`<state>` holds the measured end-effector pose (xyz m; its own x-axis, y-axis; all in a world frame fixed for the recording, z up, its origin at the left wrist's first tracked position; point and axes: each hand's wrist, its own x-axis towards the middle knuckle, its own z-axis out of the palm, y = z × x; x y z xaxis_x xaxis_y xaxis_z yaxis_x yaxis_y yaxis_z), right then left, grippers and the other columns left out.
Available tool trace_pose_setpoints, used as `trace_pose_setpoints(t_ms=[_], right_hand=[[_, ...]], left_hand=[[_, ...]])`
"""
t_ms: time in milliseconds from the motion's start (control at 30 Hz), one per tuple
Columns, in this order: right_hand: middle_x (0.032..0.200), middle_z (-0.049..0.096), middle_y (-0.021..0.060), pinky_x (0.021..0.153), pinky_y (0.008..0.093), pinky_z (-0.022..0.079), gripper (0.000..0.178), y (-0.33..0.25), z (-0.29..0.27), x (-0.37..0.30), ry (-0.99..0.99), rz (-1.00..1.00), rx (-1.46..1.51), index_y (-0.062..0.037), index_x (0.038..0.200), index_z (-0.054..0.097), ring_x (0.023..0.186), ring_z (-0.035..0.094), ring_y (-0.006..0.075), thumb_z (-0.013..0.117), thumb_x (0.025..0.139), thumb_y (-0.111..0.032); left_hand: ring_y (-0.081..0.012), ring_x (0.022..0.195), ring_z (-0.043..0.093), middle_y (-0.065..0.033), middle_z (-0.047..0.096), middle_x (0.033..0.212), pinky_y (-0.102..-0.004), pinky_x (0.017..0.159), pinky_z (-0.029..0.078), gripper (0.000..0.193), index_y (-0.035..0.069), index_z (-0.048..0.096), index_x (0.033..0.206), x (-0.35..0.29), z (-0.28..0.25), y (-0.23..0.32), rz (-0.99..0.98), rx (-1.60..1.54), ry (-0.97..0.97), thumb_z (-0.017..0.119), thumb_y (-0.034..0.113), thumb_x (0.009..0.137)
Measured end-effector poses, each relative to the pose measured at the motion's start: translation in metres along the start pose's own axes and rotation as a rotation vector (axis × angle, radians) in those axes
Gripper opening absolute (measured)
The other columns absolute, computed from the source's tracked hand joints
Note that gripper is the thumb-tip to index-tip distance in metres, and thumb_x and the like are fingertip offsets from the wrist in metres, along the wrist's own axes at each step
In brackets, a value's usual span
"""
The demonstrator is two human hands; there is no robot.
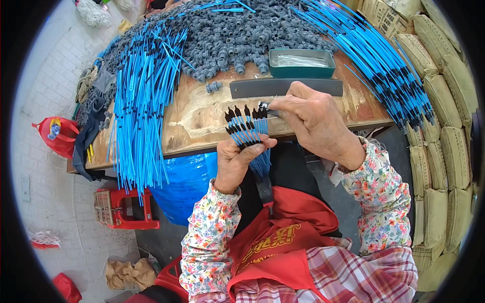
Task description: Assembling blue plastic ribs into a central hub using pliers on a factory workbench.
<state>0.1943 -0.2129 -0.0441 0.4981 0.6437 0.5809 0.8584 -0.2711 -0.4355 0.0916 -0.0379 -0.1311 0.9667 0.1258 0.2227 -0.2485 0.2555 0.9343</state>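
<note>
Within left grip (234,160), pinched blue strips (247,136), black ends (247,111) above, right grip (319,121) beside, hold unclear

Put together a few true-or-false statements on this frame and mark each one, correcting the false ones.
1. The left hand holds a bunch of blue strips with black ends. True.
2. The right hand lies flat on the table. False: its fingers are bent, beside the bunch.
3. One grey fitting lies apart from the pile. True.
4. The grey bar lies beyond the green box. False: it lies on the person's side of it.
5. A red stool stands left of the person. True.
</note>
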Motion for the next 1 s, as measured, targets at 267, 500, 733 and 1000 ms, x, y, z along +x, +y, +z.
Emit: trace_pose_setpoints(t_ms=[267, 500, 733, 1000], right_hand=[[0.08, 0.054, 0.0091, 0.067, 0.0394, 0.049, 0.018, 0.0, -0.009, 0.008, -0.048, -0.091, -0.116, -0.0108, 0.091, 0.069, 0.081, 0.06, 0.0282, 0.064, 0.074, -0.011], [0.08, 0.053, 0.0086, 0.067, 0.0391, 0.049, 0.015, 0.001, -0.012, 0.013, -0.081, -0.139, -0.152, -0.0103, 0.088, 0.069, 0.08, 0.06, 0.0279, 0.065, 0.073, -0.011], [0.077, 0.056, 0.0111, 0.064, 0.0407, 0.049, 0.014, 0.004, -0.005, 0.012, -0.079, -0.05, 0.023, -0.0075, 0.089, 0.068, 0.072, 0.061, 0.0309, 0.062, 0.076, -0.01], [0.076, 0.055, 0.0127, 0.062, 0.041, 0.048, 0.017, 0.002, 0.005, 0.01, 0.008, -0.021, 0.163, -0.0043, 0.09, 0.067, 0.069, 0.06, 0.0327, 0.056, 0.079, -0.004]], left_hand=[[-0.0235, 0.093, 0.069, -0.0127, 0.07, 0.095, -0.0326, 0.085, 0.054, 0.02, -0.002, 0.066, 0.107, 0.001, -0.002, 0.0, -0.007, 0.001, -0.016, 0.06, -0.004, 0.088], [-0.0247, 0.088, 0.07, -0.0162, 0.071, 0.092, -0.0337, 0.079, 0.055, 0.02, -0.003, 0.065, 0.105, 0.0, 0.0, 0.0, -0.011, 0.017, 0.028, 0.064, 0.001, 0.085], [-0.023, 0.093, 0.069, -0.0134, 0.071, 0.094, -0.0326, 0.086, 0.054, 0.021, -0.003, 0.065, 0.108, 0.0, -0.002, -0.001, -0.003, 0.011, 0.002, 0.061, -0.003, 0.088], [-0.0233, 0.093, 0.069, -0.0136, 0.071, 0.095, -0.0325, 0.085, 0.055, 0.021, -0.004, 0.065, 0.109, 0.001, -0.002, -0.001, 0.006, 0.017, -0.005, 0.061, -0.003, 0.088]])
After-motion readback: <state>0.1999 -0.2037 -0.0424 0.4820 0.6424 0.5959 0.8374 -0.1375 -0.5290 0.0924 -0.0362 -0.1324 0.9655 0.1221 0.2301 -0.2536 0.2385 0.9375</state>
